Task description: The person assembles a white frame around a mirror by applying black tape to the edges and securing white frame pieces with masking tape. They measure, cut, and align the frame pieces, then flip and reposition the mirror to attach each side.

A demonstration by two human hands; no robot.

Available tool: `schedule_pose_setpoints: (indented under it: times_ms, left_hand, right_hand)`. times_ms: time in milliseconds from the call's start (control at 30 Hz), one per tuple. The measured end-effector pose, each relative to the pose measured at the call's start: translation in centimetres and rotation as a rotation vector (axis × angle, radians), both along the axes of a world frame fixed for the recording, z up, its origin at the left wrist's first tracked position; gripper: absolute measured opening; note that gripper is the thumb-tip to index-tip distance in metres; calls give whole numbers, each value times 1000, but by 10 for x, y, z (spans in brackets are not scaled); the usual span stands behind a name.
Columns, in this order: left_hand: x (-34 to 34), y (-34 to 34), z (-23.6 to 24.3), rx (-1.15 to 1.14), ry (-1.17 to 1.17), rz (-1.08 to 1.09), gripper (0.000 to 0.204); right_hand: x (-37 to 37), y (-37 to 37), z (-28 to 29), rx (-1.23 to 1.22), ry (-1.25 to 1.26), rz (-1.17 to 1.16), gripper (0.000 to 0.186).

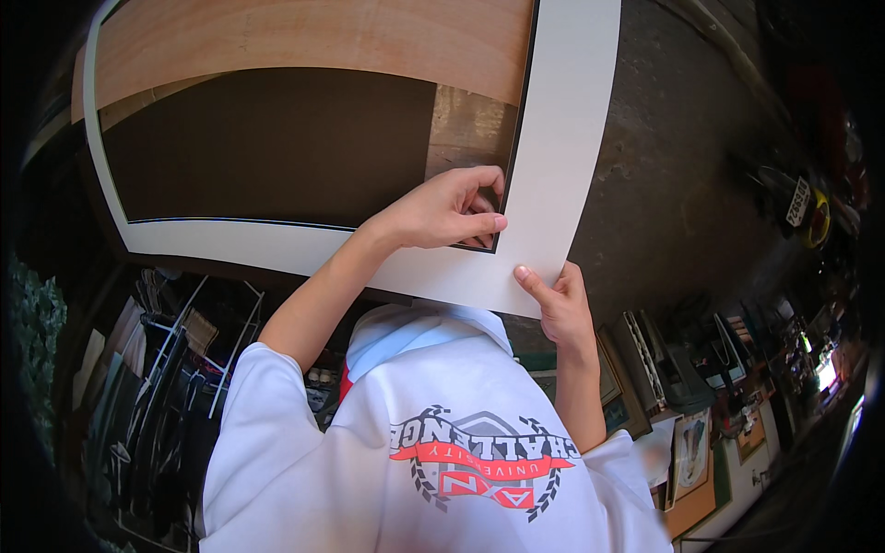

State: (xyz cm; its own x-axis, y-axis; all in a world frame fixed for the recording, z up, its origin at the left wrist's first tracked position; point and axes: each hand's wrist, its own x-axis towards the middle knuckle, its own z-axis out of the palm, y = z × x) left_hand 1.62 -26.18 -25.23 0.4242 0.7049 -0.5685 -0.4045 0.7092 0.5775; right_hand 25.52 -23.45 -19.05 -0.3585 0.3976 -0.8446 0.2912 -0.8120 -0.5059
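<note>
A large white mat board (562,129) with a dark-edged rectangular cutout spans the upper view. Through its opening show pale plywood (313,32), a dark brown panel (258,147) and a short strip of mottled surface (470,120). My left hand (452,212) is at the cutout's lower right inner corner, thumb on the edge and fingers curled through the opening, their tips partly hidden. My right hand (562,309) grips the board's outer lower right corner, thumb on top and fingers behind it.
A dark floor (650,166) lies right of the board, with a vehicle (813,217) bearing a plate and yellow part at the far right. White wire racks (221,369) holding dark items stand at lower left. Leaning framed pieces and boards (691,452) crowd the lower right.
</note>
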Motion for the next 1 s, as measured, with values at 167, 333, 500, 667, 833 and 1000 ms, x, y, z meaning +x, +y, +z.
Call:
schedule_pose_setpoints:
  times_ms: [167,333,500,667,833,1000]
  left_hand:
    - [1,0,-2,-14,7,1,23]
    - [3,-3,-3,-37,-10,18,23]
    - [2,-1,-1,-25,-14,17,20]
    - [1,1,4,-33,25,-9,19]
    - [2,0,1,-33,34,-19,22]
    - [3,-1,0,-17,34,-2,23]
  right_hand:
    - [1,1,0,5,-10,22,29]
    - [5,-2,-2,-10,-14,6,30]
    - [6,-2,-4,-10,-76,13,29]
    - [5,2,-1,-18,-69,64,29]
    - [6,0,-2,-39,-23,13,30]
    - [7,-1,-4,-35,-25,18,30]
